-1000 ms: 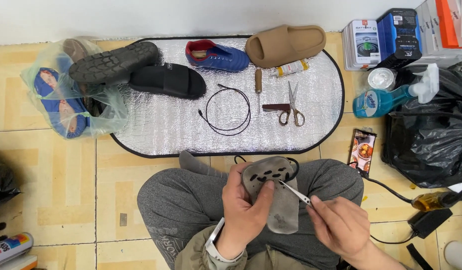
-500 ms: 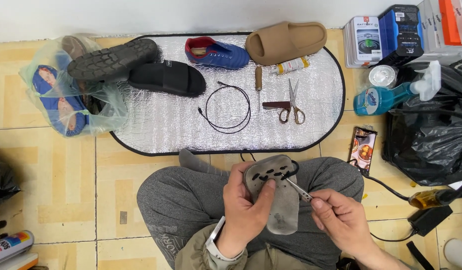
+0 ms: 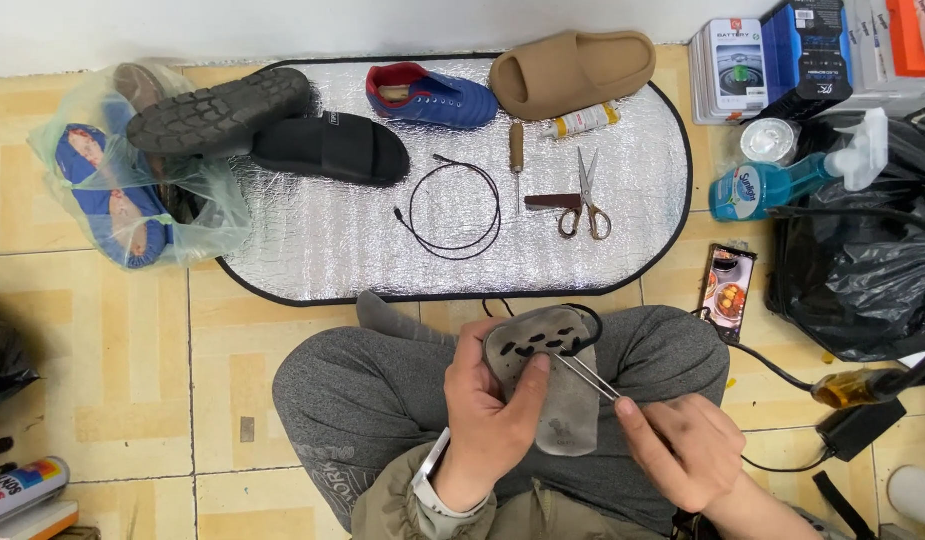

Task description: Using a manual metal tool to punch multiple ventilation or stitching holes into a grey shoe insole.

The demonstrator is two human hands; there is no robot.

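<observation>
Head view is showing a person sitting cross-legged in grey trousers on a tiled floor. The left hand (image 3: 493,405) is grasping a grey insole (image 3: 558,385) from its left edge, thumb pressing across its face, holding it over the lap with the perforated toe end pointing away. The right hand (image 3: 683,450) is pinching a thin metal awl (image 3: 586,374), whose tip is resting against the upper part of the insole near the dark holes. Beyond the knees a silver foil mat (image 3: 323,250) is lying, bearing a black slide sandal (image 3: 323,148), a blue shoe (image 3: 433,97), a tan slide (image 3: 573,72), a coiled black cord (image 3: 453,210), scissors (image 3: 588,200) and a wooden-handled tool (image 3: 518,160). A phone (image 3: 728,290) is lying just right of the mat
</observation>
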